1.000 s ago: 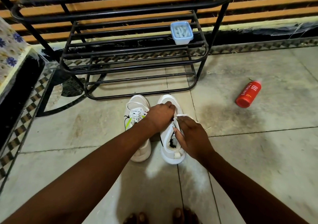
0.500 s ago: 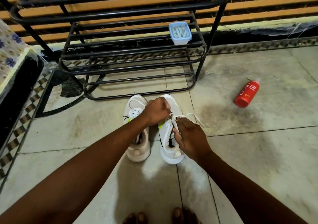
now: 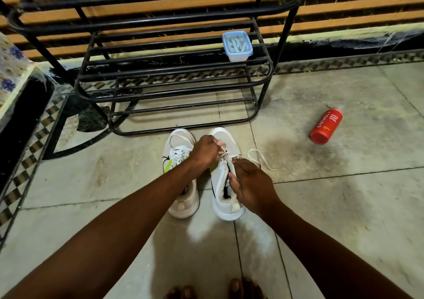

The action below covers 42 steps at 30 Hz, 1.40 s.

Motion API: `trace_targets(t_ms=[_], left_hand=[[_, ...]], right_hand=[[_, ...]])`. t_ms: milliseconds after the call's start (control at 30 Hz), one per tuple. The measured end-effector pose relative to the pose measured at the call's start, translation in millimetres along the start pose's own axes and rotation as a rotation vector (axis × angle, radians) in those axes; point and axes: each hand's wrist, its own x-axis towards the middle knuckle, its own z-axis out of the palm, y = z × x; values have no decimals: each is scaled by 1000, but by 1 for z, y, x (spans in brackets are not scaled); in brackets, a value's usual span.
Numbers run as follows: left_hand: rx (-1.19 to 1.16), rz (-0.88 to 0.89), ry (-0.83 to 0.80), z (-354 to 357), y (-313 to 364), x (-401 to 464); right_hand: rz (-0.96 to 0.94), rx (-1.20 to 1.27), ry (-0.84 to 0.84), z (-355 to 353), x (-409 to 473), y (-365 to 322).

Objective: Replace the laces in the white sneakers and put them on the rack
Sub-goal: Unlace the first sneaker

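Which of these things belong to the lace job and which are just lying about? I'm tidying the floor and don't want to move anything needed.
Part of the job:
right sneaker, both hands at its lace
left hand
right hand
left sneaker
black rack

Lying about:
red bottle on the floor
blue-lidded container on the rack; its contents are unclear
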Motion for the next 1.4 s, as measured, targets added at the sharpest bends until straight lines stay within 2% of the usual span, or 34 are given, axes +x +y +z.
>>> trace_targets(t_ms=[33, 167, 233, 367, 400, 433, 567, 667, 800, 867, 1000, 1067, 1133, 1200, 1267, 1400], left_hand=[[-15, -1, -26, -2, 3, -1], [260, 119, -113, -7, 4, -1], [136, 106, -114, -12, 6, 0], [-450, -120, -4, -17, 10, -3], [-465, -128, 15, -18, 10, -4], [-375, -85, 30, -18, 8, -4], [459, 232, -16, -28, 3, 0], [580, 283, -39, -29, 5, 3], [503, 366, -93, -22, -3, -1], [423, 382, -47, -22, -7, -5], [-148, 283, 99, -31, 2, -9], [-219, 333, 119, -37, 6, -13], [-123, 446, 25, -39, 5, -18], [106, 556, -64, -36, -2, -18], [312, 631, -77, -32, -5, -16], [575, 547, -134, -27, -3, -11]], right_hand=[[-5, 1, 4, 0, 0, 0], [-18, 7, -13, 1, 4, 0], [-21, 0, -11, 1, 5, -1], [-27, -25, -11, 4, 5, 0], [-32, -33, -10, 4, 6, 0], [-37, -44, -11, 6, 6, 0], [-47, -68, -2, 8, 7, 0], [-43, -69, -14, 8, 7, -1], [-29, -79, -13, 8, 7, -2], [-27, -79, -14, 9, 7, -2], [-2, -77, -16, 9, 7, -2], [-2, -76, -29, 9, 7, -2], [5, -78, -47, 9, 7, -2], [4, -74, -45, 8, 7, -3], [0, -80, -26, 6, 7, -5], [-4, -110, -14, 3, 8, -7]])
